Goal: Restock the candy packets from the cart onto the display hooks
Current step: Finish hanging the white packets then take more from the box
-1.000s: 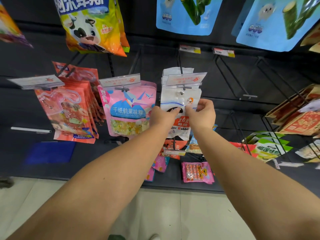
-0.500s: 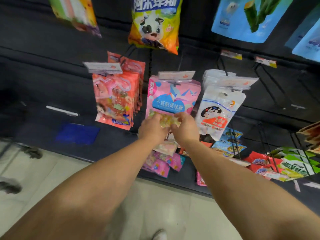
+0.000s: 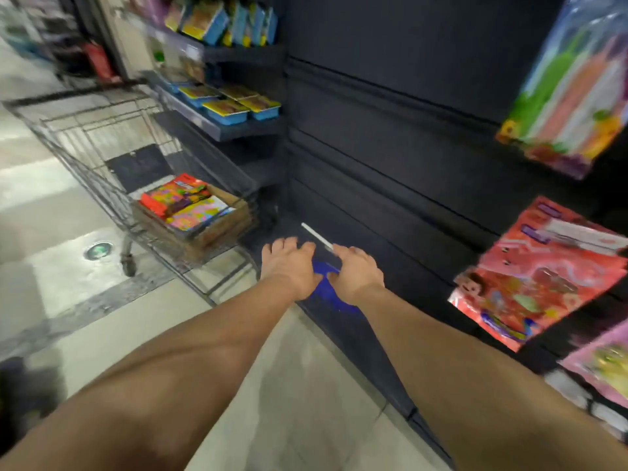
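My left hand (image 3: 289, 263) and right hand (image 3: 355, 273) hang empty, fingers relaxed, side by side; the cart (image 3: 102, 171) with candy packets (image 3: 185, 205) sits far left.

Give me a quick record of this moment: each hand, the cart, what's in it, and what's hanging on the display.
left hand: empty, fingers relaxed, reaching forward
right hand: empty, fingers relaxed, beside the left hand
cart: wire cart on the left, ahead of the hands
box: cardboard, inside the cart
packets: colourful, stacked in the box
red packets: hanging on the display at right
image: motion-blurred, print unreadable
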A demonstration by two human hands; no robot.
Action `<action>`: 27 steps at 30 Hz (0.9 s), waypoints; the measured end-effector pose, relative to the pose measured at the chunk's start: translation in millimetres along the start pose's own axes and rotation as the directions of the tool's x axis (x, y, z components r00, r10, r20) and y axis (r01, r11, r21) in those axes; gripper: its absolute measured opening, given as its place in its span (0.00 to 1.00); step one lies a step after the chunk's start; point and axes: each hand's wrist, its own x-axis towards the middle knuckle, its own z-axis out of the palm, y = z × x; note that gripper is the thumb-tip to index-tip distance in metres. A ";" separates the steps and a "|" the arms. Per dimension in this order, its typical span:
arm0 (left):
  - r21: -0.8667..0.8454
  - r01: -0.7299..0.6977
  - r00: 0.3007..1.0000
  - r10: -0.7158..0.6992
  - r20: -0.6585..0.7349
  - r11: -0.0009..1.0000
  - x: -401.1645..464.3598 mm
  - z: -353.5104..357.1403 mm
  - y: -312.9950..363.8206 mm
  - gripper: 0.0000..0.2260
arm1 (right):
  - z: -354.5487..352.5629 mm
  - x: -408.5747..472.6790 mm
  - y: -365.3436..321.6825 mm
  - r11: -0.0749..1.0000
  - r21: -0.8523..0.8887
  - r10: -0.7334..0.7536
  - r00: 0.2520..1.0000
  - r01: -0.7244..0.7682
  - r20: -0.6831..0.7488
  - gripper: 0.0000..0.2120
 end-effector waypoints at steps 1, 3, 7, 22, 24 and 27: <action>0.006 0.045 0.999 -0.045 -0.011 0.999 1.7 -9.0 -29.4 0.31 | 8.8 11.3 -27.3 0.999 -0.001 -0.041 0.999 0.041 0.010 0.30; 0.012 0.136 0.990 -0.135 -0.028 0.991 5.7 -21.8 -83.8 0.31 | 23.3 31.7 -77.5 0.994 -0.001 -0.112 0.993 0.112 0.029 0.30; -0.011 0.283 0.958 -0.284 -0.041 0.959 16.2 -37.9 -164.7 0.31 | 46.4 71.2 -156.0 0.973 -0.025 -0.228 0.970 0.231 0.081 0.30; -0.051 0.516 0.856 -0.517 -0.001 0.855 190.9 -52.1 -340.9 0.31 | 73.3 308.1 -286.6 0.940 -0.064 -0.316 0.927 0.335 0.201 0.29; -0.050 0.529 0.848 -0.530 -0.012 0.847 226.9 -59.8 -355.2 0.31 | 64.6 347.0 -295.8 0.940 -0.074 -0.314 0.928 0.334 0.202 0.29; -0.072 0.524 0.850 -0.526 -0.010 0.849 275.4 -65.1 -373.8 0.32 | 52.7 398.8 -309.2 0.941 -0.058 -0.317 0.930 0.332 0.186 0.29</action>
